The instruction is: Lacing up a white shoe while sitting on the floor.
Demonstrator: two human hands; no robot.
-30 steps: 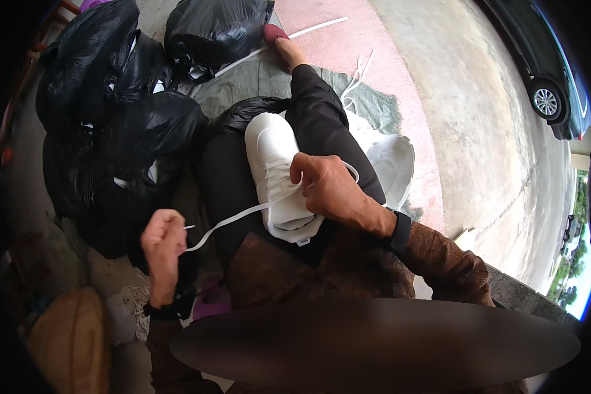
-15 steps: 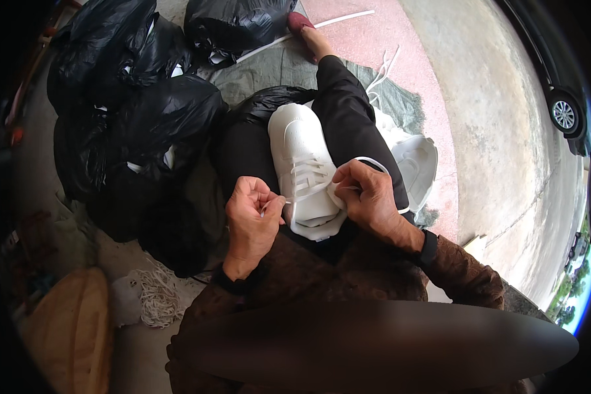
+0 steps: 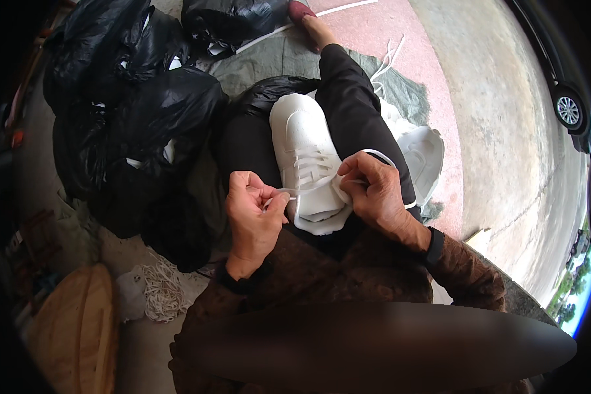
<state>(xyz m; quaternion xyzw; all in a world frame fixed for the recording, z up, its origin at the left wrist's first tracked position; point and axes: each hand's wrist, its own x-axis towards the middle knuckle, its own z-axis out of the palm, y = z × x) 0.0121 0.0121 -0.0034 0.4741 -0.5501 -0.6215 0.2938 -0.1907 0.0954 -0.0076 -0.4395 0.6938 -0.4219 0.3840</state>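
A white sneaker [image 3: 302,134] lies between my thighs, toe pointing away from me and its opening toward me. Its white shoelace [image 3: 282,190] runs through the upper eyelets, and a strand stretches to the left. My left hand [image 3: 253,220] is closed, pinching that strand just left of the opening. At the right side of the collar, my right hand [image 3: 379,197] is also closed, thumb and fingertips pinched on the lace. A lace loop arches over the back of that hand. The fingertips of my right hand partly cover the collar edge.
Several black plastic bags [image 3: 164,118] crowd the left side. More white shoes [image 3: 421,157] lie beyond my right leg on a green sheet [image 3: 256,69]. A heap of white laces [image 3: 163,289] and a wooden board [image 3: 75,328] are at lower left. A dark car [image 3: 568,108] stands far right.
My hands have moved slightly apart, and the lace strand between them shows longer. The whole view has shifted a little; the sneaker stays between my thighs.
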